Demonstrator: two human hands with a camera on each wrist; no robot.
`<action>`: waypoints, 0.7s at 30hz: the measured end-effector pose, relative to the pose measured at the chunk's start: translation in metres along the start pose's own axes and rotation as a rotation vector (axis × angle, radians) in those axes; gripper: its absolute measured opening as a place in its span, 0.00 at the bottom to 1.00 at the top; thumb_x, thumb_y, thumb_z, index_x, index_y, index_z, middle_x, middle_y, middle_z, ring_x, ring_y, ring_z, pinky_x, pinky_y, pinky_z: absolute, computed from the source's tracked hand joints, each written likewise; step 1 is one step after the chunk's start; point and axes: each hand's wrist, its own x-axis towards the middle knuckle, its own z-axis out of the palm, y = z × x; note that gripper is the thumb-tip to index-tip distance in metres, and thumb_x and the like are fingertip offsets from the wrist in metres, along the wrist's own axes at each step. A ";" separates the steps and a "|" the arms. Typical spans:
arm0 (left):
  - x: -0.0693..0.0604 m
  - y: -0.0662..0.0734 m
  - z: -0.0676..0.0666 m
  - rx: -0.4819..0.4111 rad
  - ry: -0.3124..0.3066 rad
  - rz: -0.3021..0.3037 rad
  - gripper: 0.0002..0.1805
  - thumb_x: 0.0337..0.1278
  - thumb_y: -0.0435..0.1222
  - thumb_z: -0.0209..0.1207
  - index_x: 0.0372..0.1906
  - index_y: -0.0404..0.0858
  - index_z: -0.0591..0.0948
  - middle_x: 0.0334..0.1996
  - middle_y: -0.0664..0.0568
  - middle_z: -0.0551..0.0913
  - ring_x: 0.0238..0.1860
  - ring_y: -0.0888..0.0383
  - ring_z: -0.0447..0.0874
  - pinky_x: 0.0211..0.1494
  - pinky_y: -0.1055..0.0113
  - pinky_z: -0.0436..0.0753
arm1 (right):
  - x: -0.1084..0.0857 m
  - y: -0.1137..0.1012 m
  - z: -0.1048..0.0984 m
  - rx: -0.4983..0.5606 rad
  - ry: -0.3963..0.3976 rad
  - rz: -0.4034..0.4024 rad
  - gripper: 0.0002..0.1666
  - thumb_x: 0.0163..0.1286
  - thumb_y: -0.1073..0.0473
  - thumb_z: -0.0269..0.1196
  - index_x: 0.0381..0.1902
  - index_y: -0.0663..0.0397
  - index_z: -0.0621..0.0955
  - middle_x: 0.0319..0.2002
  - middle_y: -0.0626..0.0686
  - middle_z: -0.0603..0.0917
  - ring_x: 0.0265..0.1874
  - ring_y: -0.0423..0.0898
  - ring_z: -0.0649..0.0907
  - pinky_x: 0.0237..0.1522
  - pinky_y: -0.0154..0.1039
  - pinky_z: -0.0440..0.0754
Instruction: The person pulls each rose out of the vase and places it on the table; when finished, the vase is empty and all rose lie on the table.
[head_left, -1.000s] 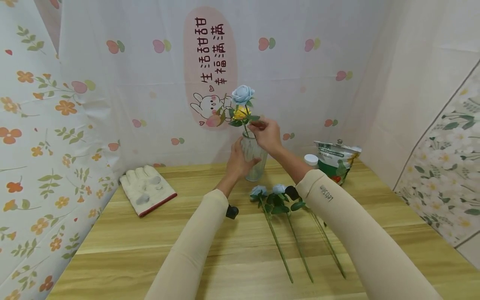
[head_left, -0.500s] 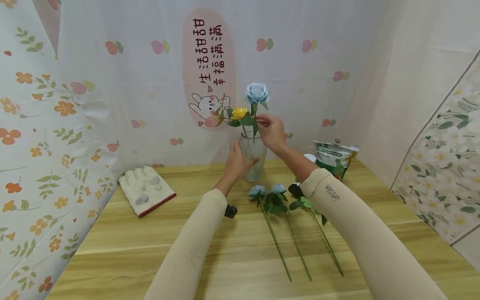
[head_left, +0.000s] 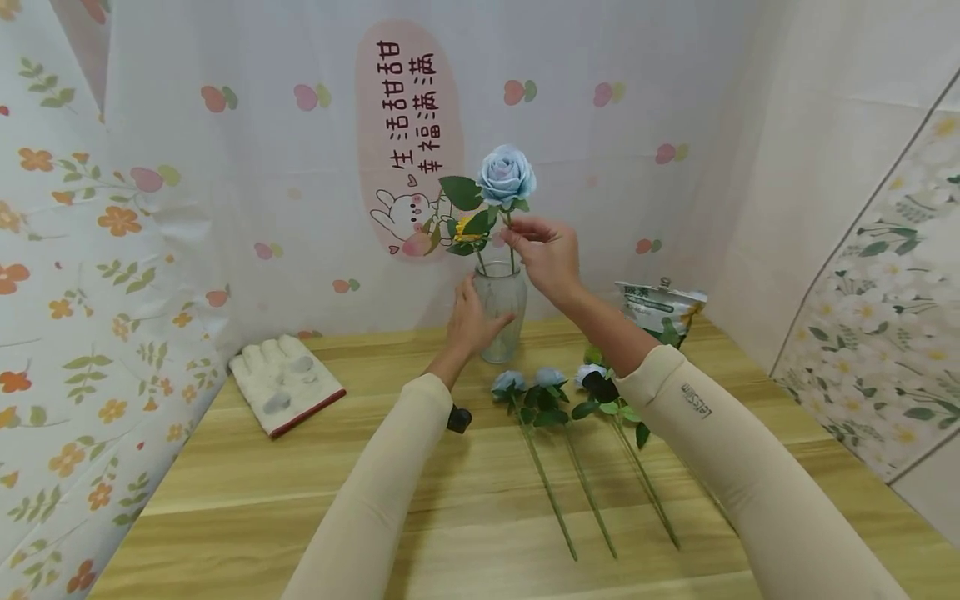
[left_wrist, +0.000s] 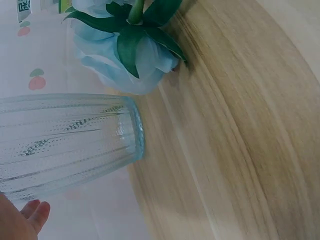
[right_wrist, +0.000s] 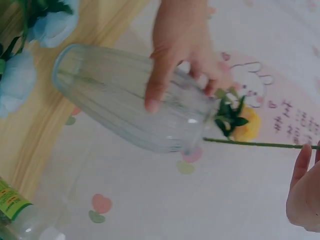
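My left hand (head_left: 472, 321) grips the ribbed clear glass vase (head_left: 501, 296) around its upper side, thumb across the front. The vase stands upright on the table. A yellow rose (right_wrist: 248, 125) is in its mouth, partly covered by green leaves in the head view. My right hand (head_left: 553, 254) pinches the green stem (right_wrist: 250, 143) of a blue rose (head_left: 507, 177) above the rim. The stem's lower end is at the vase mouth in the right wrist view; I cannot tell how far inside it reaches. The blue bloom stands above the yellow one.
Several blue roses (head_left: 550, 379) lie on the wooden table (head_left: 315, 517) in front of the vase, stems toward me. A white work glove (head_left: 285, 379) lies at left. A clipped pouch (head_left: 660, 308) and a bottle (right_wrist: 25, 220) stand at right. A printed curtain hangs behind.
My right hand has moved slightly right with the blue rose, whose stem has shifted to the right side of the vase mouth. The bloom has turned toward me. My left hand keeps its hold.
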 end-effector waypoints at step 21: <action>0.003 -0.005 -0.006 -0.057 -0.053 0.032 0.59 0.51 0.50 0.73 0.77 0.41 0.44 0.73 0.37 0.59 0.70 0.41 0.65 0.66 0.47 0.70 | -0.057 -0.044 -0.038 0.112 -0.201 0.124 0.21 0.65 0.67 0.68 0.55 0.68 0.81 0.32 0.47 0.87 0.25 0.43 0.88 0.11 0.32 0.66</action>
